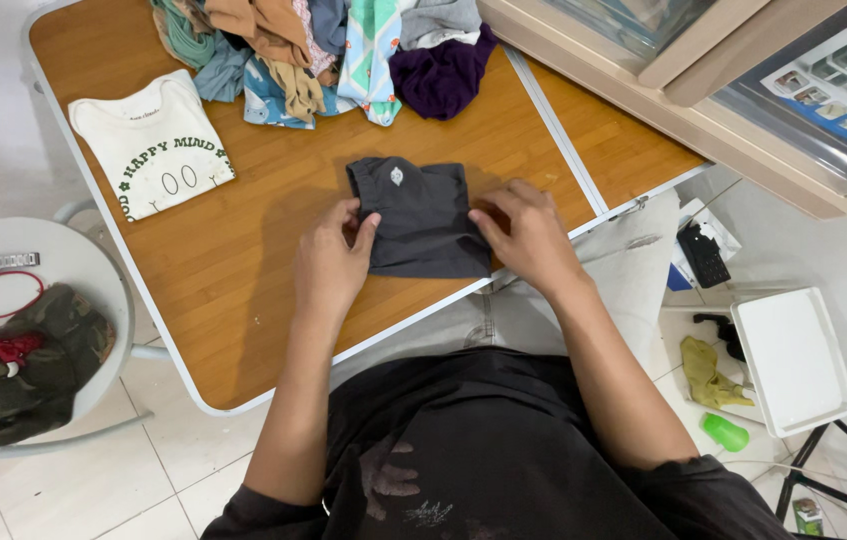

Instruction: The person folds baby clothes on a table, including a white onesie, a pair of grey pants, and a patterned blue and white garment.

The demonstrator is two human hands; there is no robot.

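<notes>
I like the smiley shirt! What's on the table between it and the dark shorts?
Nothing: bare wooden table lies between the white shirt and the dark shorts, seen from the head camera.

Bare tabletop [273, 300] lies open at six and nine o'clock of the dark folded garment [421, 218]; a clothes heap [333, 50] blocks twelve, a folded cream shirt [155, 145] ten.

Head camera looks straight down, close
</notes>
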